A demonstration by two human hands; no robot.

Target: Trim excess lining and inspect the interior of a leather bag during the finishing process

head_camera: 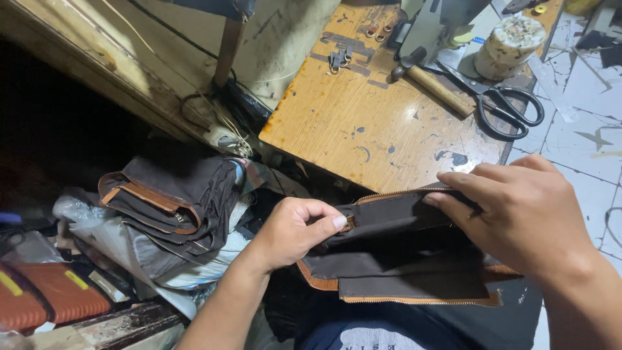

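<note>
A soft, floppy dark brown pouch [402, 259] with tan zipper trim lies in the lap at six o'clock, the left hand [291, 233] pinching its zipper end, the right hand [518, 214] gripping its upper edge; it looks light and limp.

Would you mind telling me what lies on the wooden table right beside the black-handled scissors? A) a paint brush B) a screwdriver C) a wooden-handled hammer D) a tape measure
C: a hammer with a wooden handle lies just left of the scissors on the table.

Bag-sewing workshop: scissors [512, 110], hammer [433, 84]
</note>
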